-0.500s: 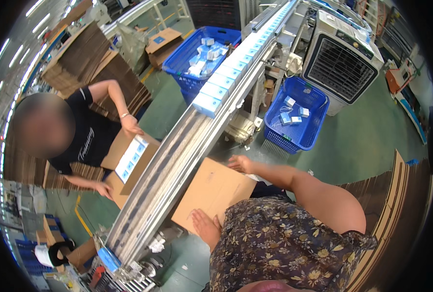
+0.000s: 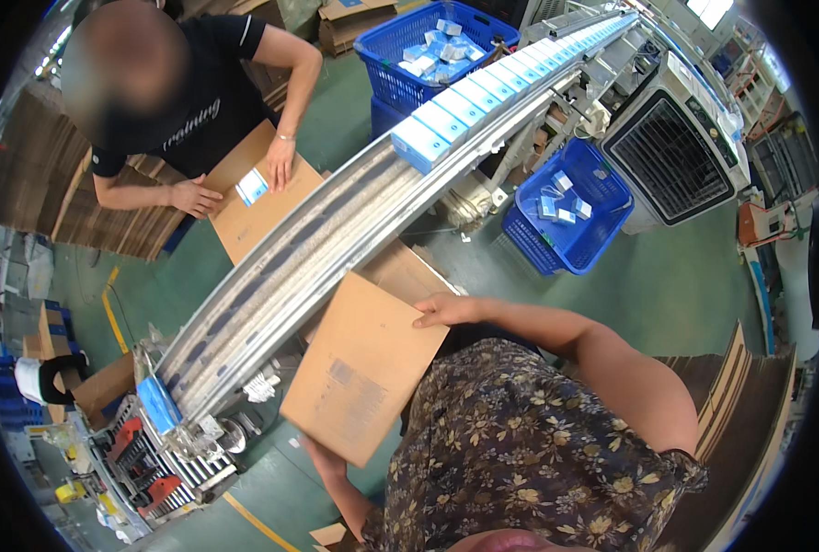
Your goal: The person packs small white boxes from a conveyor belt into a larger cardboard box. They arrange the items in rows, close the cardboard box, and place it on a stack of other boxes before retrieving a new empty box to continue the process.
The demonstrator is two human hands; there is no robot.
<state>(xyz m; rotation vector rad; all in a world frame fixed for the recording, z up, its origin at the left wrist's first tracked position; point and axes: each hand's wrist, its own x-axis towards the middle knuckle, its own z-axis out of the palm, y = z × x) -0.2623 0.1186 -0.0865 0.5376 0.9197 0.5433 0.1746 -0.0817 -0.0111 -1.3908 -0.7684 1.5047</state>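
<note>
Beside the conveyor (image 2: 285, 262), your right hand (image 2: 443, 309) grips a carton (image 2: 365, 368) — left hand mostly hidden, grip unclear; boxes (image 2: 469, 106) atop it await, uncartoned.

Factory — conveyor (image 2: 331, 225), stacked cardboard (image 2: 110, 216)

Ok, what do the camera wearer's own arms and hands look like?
The right hand shows no glove or wristband; the right arm is bare up to a dark, yellow-flowered fabric top. The left forearm is bare; its hand is hidden.
</note>
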